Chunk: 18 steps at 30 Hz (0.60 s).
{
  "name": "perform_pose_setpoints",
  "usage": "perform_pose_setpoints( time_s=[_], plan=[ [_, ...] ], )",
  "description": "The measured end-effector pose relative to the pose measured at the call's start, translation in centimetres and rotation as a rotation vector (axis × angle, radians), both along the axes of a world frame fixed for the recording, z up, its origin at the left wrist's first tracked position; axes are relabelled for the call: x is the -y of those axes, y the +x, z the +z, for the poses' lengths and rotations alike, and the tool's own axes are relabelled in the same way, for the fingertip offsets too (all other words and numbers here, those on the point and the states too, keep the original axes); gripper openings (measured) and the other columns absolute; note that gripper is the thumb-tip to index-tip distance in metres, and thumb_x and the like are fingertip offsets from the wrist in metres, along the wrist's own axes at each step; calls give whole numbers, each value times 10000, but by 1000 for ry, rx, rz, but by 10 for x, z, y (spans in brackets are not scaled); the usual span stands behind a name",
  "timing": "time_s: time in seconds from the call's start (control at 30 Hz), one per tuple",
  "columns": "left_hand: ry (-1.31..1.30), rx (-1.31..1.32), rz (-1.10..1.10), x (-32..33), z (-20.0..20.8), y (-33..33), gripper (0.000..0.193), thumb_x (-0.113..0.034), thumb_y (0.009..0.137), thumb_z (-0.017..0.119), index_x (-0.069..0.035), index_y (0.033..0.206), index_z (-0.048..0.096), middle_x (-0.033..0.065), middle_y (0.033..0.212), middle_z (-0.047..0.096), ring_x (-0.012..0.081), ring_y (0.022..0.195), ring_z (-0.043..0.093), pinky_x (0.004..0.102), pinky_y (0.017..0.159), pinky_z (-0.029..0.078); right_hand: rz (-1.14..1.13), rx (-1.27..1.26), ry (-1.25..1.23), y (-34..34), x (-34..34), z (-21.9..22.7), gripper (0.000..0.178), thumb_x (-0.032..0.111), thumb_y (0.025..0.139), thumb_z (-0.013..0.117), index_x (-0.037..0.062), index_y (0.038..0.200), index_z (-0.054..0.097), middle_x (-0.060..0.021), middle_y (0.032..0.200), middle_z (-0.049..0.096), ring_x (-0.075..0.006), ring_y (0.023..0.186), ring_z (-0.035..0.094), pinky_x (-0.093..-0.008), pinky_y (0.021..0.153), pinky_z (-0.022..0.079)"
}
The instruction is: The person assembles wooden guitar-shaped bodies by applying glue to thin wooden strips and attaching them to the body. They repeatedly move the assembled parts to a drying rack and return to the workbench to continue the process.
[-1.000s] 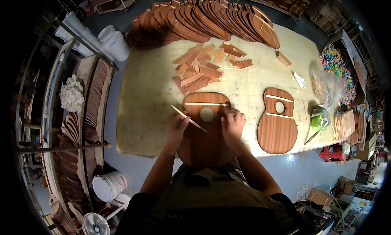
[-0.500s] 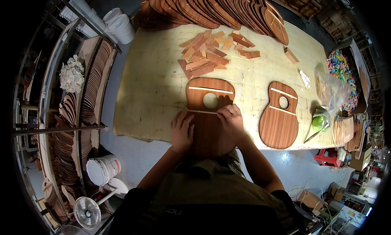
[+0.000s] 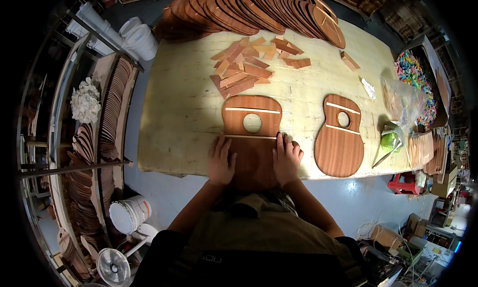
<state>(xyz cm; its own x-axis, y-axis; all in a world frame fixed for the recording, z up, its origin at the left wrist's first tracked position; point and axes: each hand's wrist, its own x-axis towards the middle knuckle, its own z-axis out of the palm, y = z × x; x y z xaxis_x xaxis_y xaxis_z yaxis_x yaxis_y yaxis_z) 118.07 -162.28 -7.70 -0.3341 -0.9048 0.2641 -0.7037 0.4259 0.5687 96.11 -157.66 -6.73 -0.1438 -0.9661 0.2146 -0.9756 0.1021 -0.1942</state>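
Observation:
In front of me lies a brown wooden ukulele top plate (image 3: pixel 253 155), guitar-shaped with a round sound hole. Two pale wooden brace strips cross it, an upper brace (image 3: pixel 252 110) above the hole and a lower brace (image 3: pixel 251 136) below. My left hand (image 3: pixel 221 162) rests at the plate's left edge, fingers stretched out, beside the lower brace's left end. At the opposite edge, my right hand (image 3: pixel 288 161) lies with its fingers extended, their tips near that brace's right end. Neither hand is closed round anything. The plate's bottom end is in shadow against my body.
A second braced top plate (image 3: pixel 339 150) lies to the right. Beyond are loose wood offcuts (image 3: pixel 244 70) and a long fanned row of plates (image 3: pixel 239 10). A green bag (image 3: pixel 391 141) sits at the table's right. Shelves of curved wood pieces (image 3: pixel 115 98) stand left.
My right hand has slid right and down, from pinching near the lower brace's right part to lying flat along the plate's edge. The left hand stays at its edge. The view has shifted slightly.

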Motion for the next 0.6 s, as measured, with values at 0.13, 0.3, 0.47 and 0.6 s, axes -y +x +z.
perform_pose_setpoints(
  time_s=[0.13, 0.3, 0.47, 0.6],
  plan=[
    [-15, 37, -8, 1, 0, 1, 446, -106, 868, 584, -26, 1291, 468, 180, 1433, 384, 421, 1266, 387, 493, 1039, 348, -11, -15, 24, 1, 0, -3, 538, 220, 869, 579, 90, 1369, 427, -110, 1315, 471, -308, 1095, 459, -455, 891, 367],
    [-34, 38, -34, 5, -1, 0, 478, -124, 862, 590, -30, 1308, 448, 175, 1428, 387, 433, 1243, 400, 497, 1031, 356, -43, 6, 68, 1, 3, 0, 513, 238, 866, 585, 81, 1339, 461, -110, 1275, 492, -305, 1056, 472, -449, 868, 376],
    [39, -95, -16, 4, 2, 7, 535, -62, 845, 599, -29, 1342, 404, 213, 1419, 362, 431, 1266, 375, 483, 1042, 348, -2, 202, -90, -36, 44, 18, 395, 173, 842, 597, 52, 1216, 560, -151, 1139, 556, -348, 1002, 493, -450, 853, 403],
    [115, -241, 108, 0, 19, 4, 556, -17, 847, 590, -27, 1360, 373, 258, 1406, 329, 432, 1284, 351, 467, 1039, 349, -42, 150, -161, -114, 150, 13, 347, 44, 830, 549, 43, 1175, 582, -178, 1089, 592, -373, 997, 493, -448, 884, 420]
  ],
)
